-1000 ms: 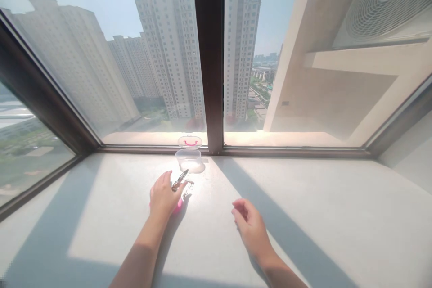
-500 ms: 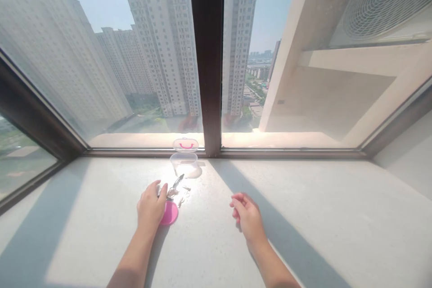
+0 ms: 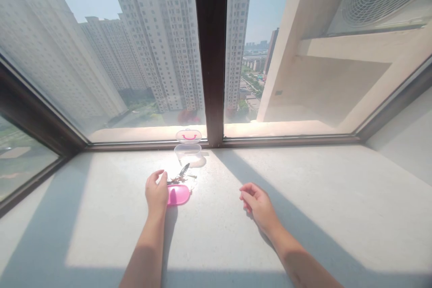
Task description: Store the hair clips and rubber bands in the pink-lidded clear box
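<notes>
My left hand [image 3: 157, 193] rests at the left end of a shallow pink oval tray [image 3: 182, 194], covering part of it. Its thumb and fingers are apart, with nothing visible between them. Just beyond the tray lies a small loose pile of what look like hair clips [image 3: 183, 172], dark and light, blurred by glare. Farther back stands a clear plastic box [image 3: 187, 152], its lid [image 3: 189, 136] with a pink curved handle raised behind it. Well to the right, my right hand [image 3: 259, 204] hovers or rests over the sill, fingers curled in and thumb against them, apparently holding nothing.
The pale windowsill [image 3: 216, 229] carries bands of sunlight and shadow. A dark window post [image 3: 212, 76] rises behind the box, and frames with glass close off the back and left. A white wall [image 3: 405, 139] bounds the right side.
The pink tray has shifted forward and right, closer to the clips, and more of it shows beside my left hand. My right hand keeps its curled pose. The view has tilted slightly.
</notes>
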